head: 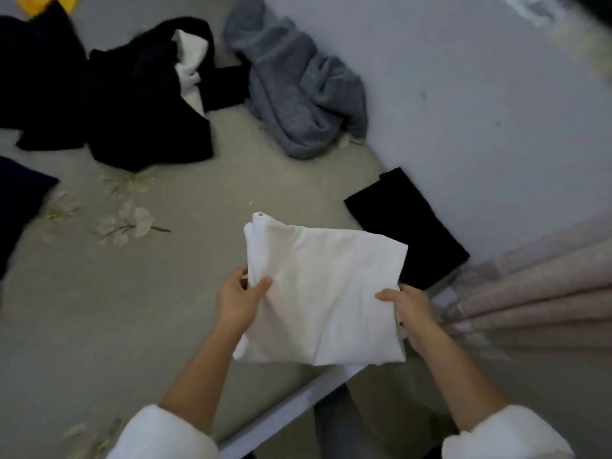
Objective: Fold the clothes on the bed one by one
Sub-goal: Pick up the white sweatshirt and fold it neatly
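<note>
White cotton-looking cloth, folded into a rough soft-cornered square: that was the white garment (324, 293), sitting low in the view near 6 o'clock over the near edge of the bed (132, 309). Couldn't tell if its underside touched the sheet or not.

The left hand (236, 303) gripped its left edge, thumb laid on top and the other fingers tucked under the fabric, out of sight. The right hand (409, 313) pinched the right edge the same way, thumb flat on top, fingers curled beneath. Both arms came out of fluffy white sleeves (165, 435).

At about 2 o'clock from that piece lay a flat black folded garment (407, 226), a neat rectangle with sharp edges, right up against the pale wall (463, 94) and partly under the white one's far corner.

Further out around 12 o'clock, a grey fleecy sweater (298, 94) was slumped in thick wrinkles against the wall. At 10 to 11 o'clock sat a fuzzy black heap (142, 120) with a scrap of white fabric (190, 64) poking out of it. A yellow item (46, 3) peeked in at the far 11 o'clock corner, too cropped to identify. A dark navy piece (16, 207) cut in at 9 o'clock.

The sheet was greyish-beige with faded flower prints. Pinkish pleated curtains (530, 293) hung in soft ridges at 3 to 4 o'clock.
</note>
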`<action>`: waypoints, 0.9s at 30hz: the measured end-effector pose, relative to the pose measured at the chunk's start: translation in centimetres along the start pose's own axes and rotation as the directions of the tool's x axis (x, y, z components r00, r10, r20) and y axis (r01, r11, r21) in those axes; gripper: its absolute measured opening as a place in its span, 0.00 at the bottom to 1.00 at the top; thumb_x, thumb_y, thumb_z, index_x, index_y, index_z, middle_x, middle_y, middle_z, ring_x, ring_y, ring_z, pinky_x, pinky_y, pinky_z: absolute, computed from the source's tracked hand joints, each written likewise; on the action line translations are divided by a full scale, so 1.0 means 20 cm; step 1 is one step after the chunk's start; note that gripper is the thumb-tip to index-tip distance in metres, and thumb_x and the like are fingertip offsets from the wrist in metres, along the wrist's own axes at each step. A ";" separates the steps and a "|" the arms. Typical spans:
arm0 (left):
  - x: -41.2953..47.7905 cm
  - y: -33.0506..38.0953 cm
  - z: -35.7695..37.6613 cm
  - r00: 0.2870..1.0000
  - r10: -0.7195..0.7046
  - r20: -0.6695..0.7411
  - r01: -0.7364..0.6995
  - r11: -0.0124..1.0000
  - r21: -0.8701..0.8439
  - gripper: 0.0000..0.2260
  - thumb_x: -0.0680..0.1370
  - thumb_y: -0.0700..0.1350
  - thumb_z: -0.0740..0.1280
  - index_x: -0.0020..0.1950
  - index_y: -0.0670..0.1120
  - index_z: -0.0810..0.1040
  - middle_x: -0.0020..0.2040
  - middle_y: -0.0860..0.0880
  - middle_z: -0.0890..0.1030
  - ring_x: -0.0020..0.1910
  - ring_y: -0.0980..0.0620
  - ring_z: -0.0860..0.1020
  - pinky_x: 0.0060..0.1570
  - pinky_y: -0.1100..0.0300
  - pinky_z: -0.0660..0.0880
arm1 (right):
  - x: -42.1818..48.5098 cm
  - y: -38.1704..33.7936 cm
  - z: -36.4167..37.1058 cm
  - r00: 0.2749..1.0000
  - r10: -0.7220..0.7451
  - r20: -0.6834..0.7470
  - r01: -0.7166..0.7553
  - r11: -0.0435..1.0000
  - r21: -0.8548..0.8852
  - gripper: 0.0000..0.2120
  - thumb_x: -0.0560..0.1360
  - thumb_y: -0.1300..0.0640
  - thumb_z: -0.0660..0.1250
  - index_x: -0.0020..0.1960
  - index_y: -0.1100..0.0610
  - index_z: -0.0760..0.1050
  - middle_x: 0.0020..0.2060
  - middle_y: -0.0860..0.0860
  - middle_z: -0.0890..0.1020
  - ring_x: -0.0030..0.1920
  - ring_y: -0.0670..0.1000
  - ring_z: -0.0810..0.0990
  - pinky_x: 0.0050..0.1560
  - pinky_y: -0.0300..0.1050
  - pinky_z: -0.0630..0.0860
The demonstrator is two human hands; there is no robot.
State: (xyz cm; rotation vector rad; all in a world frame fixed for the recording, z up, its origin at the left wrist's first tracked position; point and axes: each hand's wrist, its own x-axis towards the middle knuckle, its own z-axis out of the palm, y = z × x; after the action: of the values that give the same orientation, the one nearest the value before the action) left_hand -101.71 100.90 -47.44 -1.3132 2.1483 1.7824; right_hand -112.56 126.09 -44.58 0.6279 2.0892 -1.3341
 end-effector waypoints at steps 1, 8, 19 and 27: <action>0.03 0.07 0.11 1.000 0.025 0.018 -0.025 1.000 0.019 0.13 0.75 0.50 0.70 0.58 0.51 0.74 0.47 0.54 0.80 0.46 0.52 0.79 0.44 0.56 0.74 | 0.05 -0.01 -0.09 1.000 0.011 -0.025 -0.011 1.000 0.022 0.03 0.70 0.62 0.70 0.43 0.60 0.78 0.42 0.54 0.83 0.40 0.53 0.79 0.36 0.43 0.71; 0.30 0.55 0.71 0.971 0.181 0.154 -0.196 0.976 0.091 0.09 0.76 0.48 0.68 0.56 0.54 0.75 0.44 0.56 0.79 0.44 0.54 0.79 0.42 0.56 0.74 | 0.38 -0.08 -0.48 0.975 0.163 -0.152 -0.115 0.953 0.281 0.05 0.70 0.61 0.69 0.43 0.63 0.77 0.38 0.56 0.81 0.37 0.56 0.78 0.35 0.44 0.71; 0.85 0.92 1.33 0.928 0.340 0.151 -0.371 0.872 0.318 0.24 0.79 0.48 0.63 0.75 0.53 0.63 0.71 0.50 0.71 0.68 0.47 0.69 0.68 0.45 0.64 | 0.79 0.00 -0.50 0.901 0.297 -0.317 -0.181 0.920 0.347 0.05 0.73 0.65 0.67 0.48 0.65 0.75 0.44 0.57 0.79 0.40 0.54 0.77 0.40 0.45 0.73; 0.92 0.57 1.52 0.712 0.379 0.591 -0.698 0.301 0.649 0.28 0.82 0.55 0.54 0.77 0.61 0.43 0.78 0.55 0.35 0.74 0.52 0.31 0.73 0.45 0.38 | 0.97 -0.02 -0.37 0.890 -0.300 -0.344 0.040 0.802 -0.596 0.37 0.72 0.52 0.67 0.75 0.49 0.54 0.74 0.49 0.57 0.73 0.53 0.55 0.67 0.54 0.57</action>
State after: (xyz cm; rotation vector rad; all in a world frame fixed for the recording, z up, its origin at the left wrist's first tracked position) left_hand -134.36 115.47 -58.37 0.0312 2.7900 0.5755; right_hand -128.50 134.25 -55.10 0.4859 2.7940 -0.5897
